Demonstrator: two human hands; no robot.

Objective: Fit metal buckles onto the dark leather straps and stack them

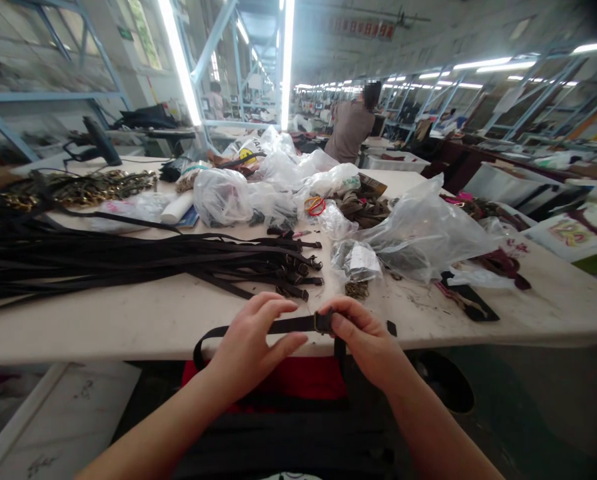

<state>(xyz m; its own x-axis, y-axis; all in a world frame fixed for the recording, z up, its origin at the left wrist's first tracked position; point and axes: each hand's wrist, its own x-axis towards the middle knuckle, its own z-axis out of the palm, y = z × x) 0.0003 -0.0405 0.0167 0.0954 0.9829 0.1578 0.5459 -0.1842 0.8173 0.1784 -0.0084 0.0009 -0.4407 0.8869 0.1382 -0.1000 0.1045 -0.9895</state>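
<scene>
In the head view, we see the narrow black strap (294, 325) at the near edge of the pale tabletop (128, 333), its main stretch running sideways between our two hands, roughly in line with that edge. Our right grip (363, 335) is closed on it at the small brass-toned buckle (322, 322), thumb and fingers pinching the black material there, so it is the nearer of the two to the metal. Our left grip (251, 340) is released, its thumb and fingers parted and pointing toward the buckle, with the strap passing behind them; we cannot tell whether the palm touches it. Past the left wrist the strap bends round in a loop, and another length hangs down below the buckle. Beyond the left hand, we have a long heap of black straps (128, 260) lying sideways, many buckled ends toward the middle. Crumpled clear plastic bags (423, 233) sit beyond our right hand, and a pile of brass-coloured metal fittings (103, 189) lies at the far left. Farther off, we see a person in a brown top (348, 133), turned away.
</scene>
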